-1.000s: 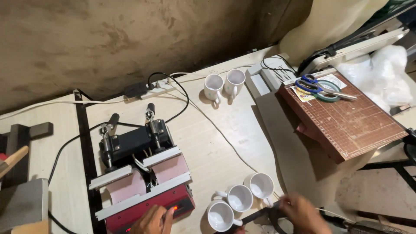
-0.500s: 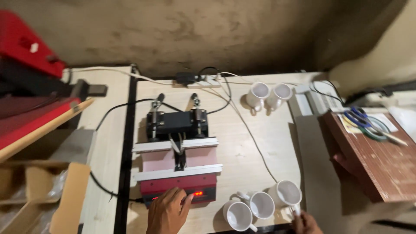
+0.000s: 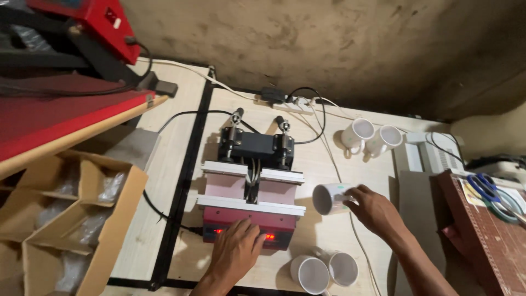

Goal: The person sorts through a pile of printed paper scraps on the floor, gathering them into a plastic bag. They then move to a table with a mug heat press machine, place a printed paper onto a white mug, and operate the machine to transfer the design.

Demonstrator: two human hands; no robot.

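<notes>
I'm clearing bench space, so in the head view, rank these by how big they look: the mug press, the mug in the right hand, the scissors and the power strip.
1. mug press, clearly largest.
2. power strip.
3. mug held in the right hand, and scissors: they look alike, and the scissors are cut off at the frame edge, so unranked.

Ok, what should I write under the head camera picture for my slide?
Left hand presses the mug press panel while right hand holds a white mug on its side.

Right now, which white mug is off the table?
The mug held sideways in the right hand, beside the press; the other four stand on the table.
</notes>
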